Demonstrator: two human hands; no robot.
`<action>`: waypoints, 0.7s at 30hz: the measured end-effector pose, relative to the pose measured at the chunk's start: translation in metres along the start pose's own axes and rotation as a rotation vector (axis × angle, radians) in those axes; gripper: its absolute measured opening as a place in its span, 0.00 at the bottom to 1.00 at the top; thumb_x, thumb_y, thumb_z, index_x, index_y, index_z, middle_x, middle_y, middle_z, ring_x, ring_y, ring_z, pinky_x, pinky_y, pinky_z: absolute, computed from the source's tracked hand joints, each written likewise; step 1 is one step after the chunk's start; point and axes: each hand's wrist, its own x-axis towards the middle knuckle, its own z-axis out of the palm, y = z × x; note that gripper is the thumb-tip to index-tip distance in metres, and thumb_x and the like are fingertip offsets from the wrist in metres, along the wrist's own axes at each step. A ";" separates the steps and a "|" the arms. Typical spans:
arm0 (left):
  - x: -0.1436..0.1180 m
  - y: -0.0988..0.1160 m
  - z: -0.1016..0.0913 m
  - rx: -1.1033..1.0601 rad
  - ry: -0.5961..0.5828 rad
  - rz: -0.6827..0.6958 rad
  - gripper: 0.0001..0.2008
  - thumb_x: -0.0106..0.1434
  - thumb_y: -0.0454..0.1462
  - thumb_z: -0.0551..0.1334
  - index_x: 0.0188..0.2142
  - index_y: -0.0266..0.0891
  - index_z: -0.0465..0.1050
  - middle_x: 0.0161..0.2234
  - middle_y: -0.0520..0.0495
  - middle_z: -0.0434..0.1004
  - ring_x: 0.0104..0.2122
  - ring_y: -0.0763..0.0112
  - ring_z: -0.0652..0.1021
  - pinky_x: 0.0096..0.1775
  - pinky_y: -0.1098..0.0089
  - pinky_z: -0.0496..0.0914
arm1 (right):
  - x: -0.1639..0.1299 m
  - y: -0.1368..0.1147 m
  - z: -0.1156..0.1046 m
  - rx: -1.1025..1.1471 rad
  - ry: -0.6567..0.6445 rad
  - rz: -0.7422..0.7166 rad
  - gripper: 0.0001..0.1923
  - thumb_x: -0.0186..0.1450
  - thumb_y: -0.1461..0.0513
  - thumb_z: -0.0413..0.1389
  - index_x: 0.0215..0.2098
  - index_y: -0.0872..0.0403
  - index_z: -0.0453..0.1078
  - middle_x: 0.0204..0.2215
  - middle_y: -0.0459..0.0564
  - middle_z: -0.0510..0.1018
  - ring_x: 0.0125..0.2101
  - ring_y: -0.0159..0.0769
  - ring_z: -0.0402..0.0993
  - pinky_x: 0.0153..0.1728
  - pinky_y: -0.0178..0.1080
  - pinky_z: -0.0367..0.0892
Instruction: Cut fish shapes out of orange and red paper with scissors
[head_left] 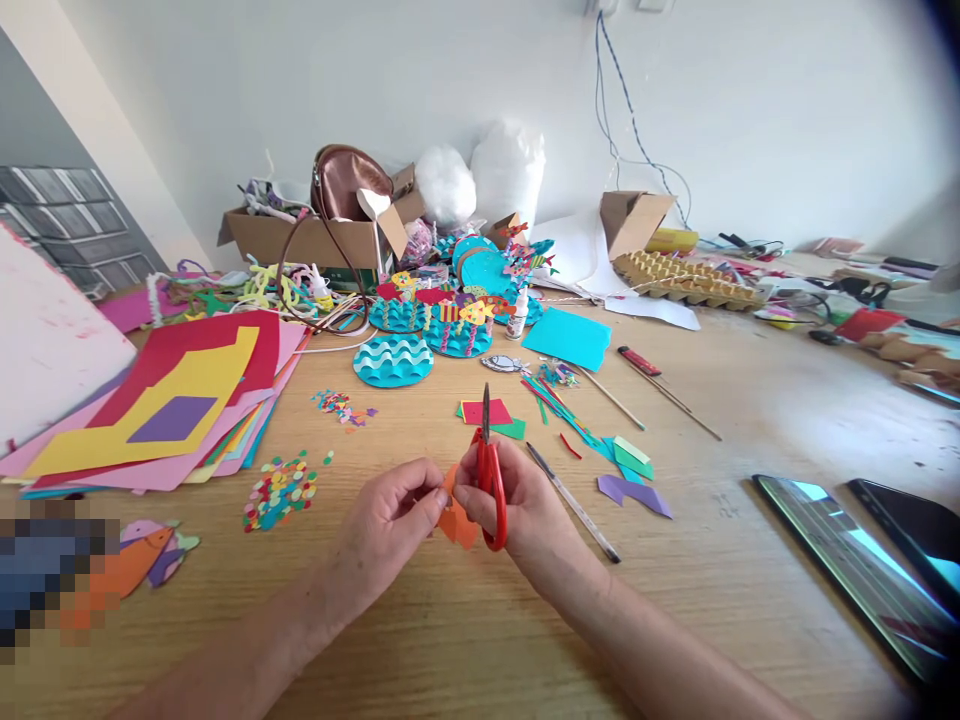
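The orange paper piece (456, 528) is located between the two hands, directly at the fingertips of the left hand (401, 505) and held over the wooden table (375, 655). It is gripped by the left hand between thumb and bent forefinger, with the remaining fingers curled inward. Its lower part is left exposed below the fingertips.

The red-handled scissors (485, 462) are grasped by the right hand (525, 490), the handle loops being enclosed by thumb and fingers. The blades are directed upward, away from the wrist, and are seen close together. The orange paper piece is also met on its right side by the right fingers; whether it is pinched there cannot be told.

A clear pen (574, 503) is positioned just beside the right hand, on its right side, with a purple paper scrap (636, 495) placed farther right. A red paper rectangle (486, 412) is laid beyond the hands, partly over green paper (511, 430). A pile of paper dots (281, 490) is spread to the left of the left hand. Fish-shaped cutouts (139, 560) are stacked at the far left, well apart from both hands.
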 end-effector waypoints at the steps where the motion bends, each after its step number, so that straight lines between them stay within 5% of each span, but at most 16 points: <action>1: 0.000 0.000 -0.001 -0.015 0.015 -0.002 0.08 0.55 0.39 0.57 0.23 0.38 0.68 0.20 0.55 0.62 0.22 0.75 0.65 0.25 0.75 0.61 | -0.001 -0.001 0.000 -0.019 -0.007 0.008 0.13 0.53 0.58 0.59 0.28 0.53 0.58 0.20 0.39 0.64 0.21 0.27 0.57 0.21 0.31 0.55; 8: -0.001 0.002 -0.009 -0.215 0.185 0.027 0.08 0.58 0.38 0.57 0.25 0.39 0.69 0.23 0.54 0.66 0.24 0.76 0.67 0.27 0.76 0.63 | -0.005 -0.006 0.000 -0.257 -0.114 0.091 0.14 0.61 0.55 0.48 0.22 0.53 0.55 0.17 0.40 0.60 0.20 0.29 0.57 0.21 0.32 0.53; 21: -0.001 0.005 -0.013 -0.318 0.126 0.020 0.07 0.58 0.36 0.56 0.26 0.37 0.70 0.25 0.53 0.69 0.27 0.75 0.69 0.30 0.76 0.65 | -0.007 -0.006 0.001 -0.426 -0.257 0.085 0.14 0.60 0.55 0.46 0.19 0.53 0.54 0.16 0.41 0.58 0.20 0.29 0.54 0.20 0.34 0.48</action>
